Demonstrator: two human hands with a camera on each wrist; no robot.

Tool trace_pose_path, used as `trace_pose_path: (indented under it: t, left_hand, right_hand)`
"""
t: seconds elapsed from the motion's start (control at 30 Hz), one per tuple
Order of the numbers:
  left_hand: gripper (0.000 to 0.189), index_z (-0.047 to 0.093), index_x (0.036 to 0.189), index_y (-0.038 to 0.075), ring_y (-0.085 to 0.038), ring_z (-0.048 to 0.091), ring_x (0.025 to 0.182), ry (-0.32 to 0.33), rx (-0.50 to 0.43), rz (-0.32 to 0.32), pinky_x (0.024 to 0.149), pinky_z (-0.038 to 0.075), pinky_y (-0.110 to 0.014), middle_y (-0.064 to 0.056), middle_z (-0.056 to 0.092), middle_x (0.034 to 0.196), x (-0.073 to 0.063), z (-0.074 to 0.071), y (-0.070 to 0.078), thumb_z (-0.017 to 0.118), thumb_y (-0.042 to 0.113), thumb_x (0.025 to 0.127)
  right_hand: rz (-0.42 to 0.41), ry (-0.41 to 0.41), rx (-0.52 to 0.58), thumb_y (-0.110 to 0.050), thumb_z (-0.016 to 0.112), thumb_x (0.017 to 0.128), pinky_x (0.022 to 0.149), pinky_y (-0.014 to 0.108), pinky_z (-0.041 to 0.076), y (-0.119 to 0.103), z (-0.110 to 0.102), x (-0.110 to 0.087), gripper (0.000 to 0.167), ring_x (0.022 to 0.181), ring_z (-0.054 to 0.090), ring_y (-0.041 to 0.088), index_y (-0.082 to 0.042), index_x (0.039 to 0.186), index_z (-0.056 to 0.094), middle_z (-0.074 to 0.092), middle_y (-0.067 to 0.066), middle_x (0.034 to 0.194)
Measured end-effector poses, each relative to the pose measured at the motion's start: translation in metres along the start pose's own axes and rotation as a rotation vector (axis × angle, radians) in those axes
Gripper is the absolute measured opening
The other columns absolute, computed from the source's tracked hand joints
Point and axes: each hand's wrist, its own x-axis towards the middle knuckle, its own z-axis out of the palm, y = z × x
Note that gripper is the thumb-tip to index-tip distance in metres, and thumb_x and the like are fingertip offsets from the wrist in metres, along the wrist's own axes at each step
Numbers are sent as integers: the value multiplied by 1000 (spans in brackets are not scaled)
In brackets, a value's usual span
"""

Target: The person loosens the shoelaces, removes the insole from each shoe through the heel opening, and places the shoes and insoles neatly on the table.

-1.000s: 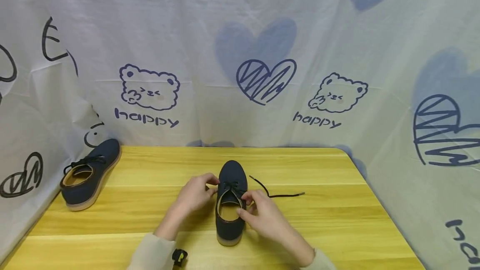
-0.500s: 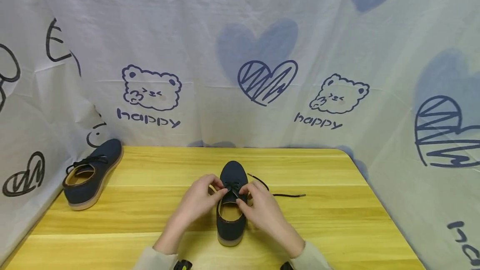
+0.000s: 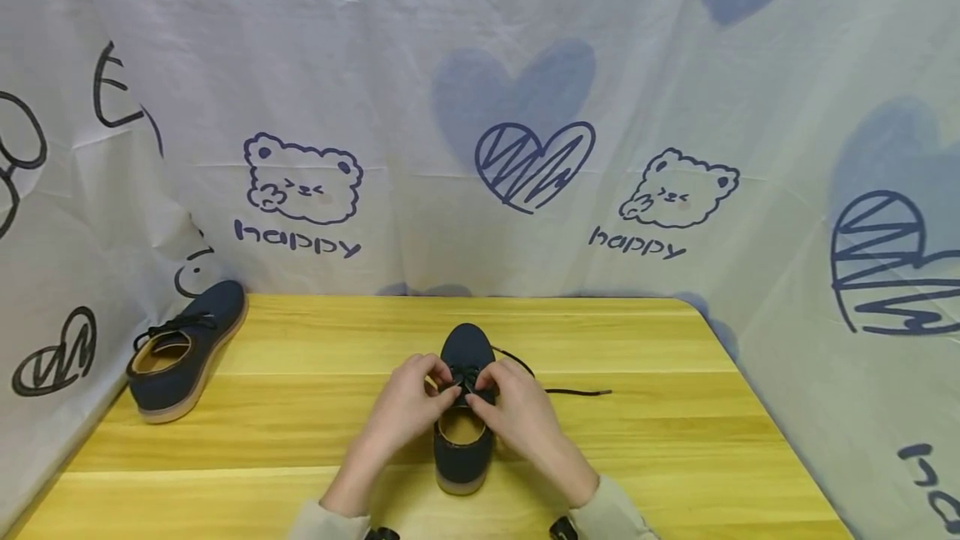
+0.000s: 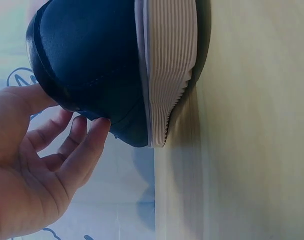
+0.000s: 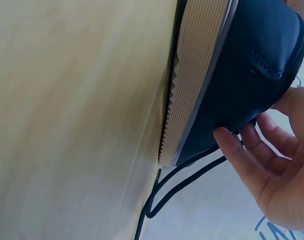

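Observation:
A navy lace-up shoe (image 3: 466, 345) stands on the wooden table, toe pointing away, its tan insole showing. My left hand (image 3: 411, 397) pinches the left edge of its lacing flap between thumb and fingers. On the opposite edge my right hand (image 3: 519, 408) pinches likewise, the thumbs close together over the tongue. In the left wrist view the fingertips (image 4: 102, 123) touch the upper's outer side while the thumb tip is hidden behind the collar. A black shoelace (image 5: 179, 186) trails from the shoe past my right fingers.
A matching navy shoe (image 3: 197, 346), its lace tied in a bow, sits at the table's left edge beside the printed cloth wall (image 3: 420, 215). The wooden table (image 3: 645, 440) reaches back to that cloth. Loose lace lies right of the near shoe.
Both hands have moved inward and up to the lacing. The left came off the shoe's outer side, the right off the opening's right rim. The shoe stays in place.

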Motion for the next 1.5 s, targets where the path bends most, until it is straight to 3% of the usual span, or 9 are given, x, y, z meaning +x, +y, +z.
trace_pose_path:
  t: [0.6, 0.93, 1.27, 1.5]
  left_hand:
    - [13, 66, 89, 10, -15, 67, 82, 31, -60, 12, 73, 59, -30, -3, 63, 89, -3, -5, 0, 77, 3, 89]
    - [11, 64, 88, 10, -11, 63, 71, 96, -67, -57, 67, 54, -30, -2, 65, 83, -2, -7, -4, 72, 3, 84]
    - [7, 65, 92, 7, -14, 60, 69, 100, -94, -127, 64, 52, -30, -4, 65, 83, -4, -14, -8, 71, 6, 89]
    - [6, 65, 93, 6, -14, 61, 69, 145, -97, -168, 65, 51, -30, -4, 68, 82, -1, -16, -16, 69, 9, 89]
  right_hand:
    - [20, 33, 124, -12, 81, 88, 67, 28, 54, 11, -11, 0, 15, 77, 69, 18, -17, 82, 69, 69, -3, 83]
    - [124, 19, 162, -10, 77, 87, 62, 26, 54, 26, -22, 6, 14, 66, 62, 6, -17, 80, 67, 69, -5, 79]
    - [190, -23, 196, -12, 76, 86, 60, 29, 51, 38, -31, 9, 15, 60, 57, 9, -15, 77, 64, 65, -8, 70]
    - [242, -17, 297, -5, 73, 88, 57, 30, 52, 46, -36, 10, 15, 54, 62, 12, -12, 78, 65, 67, -5, 68]
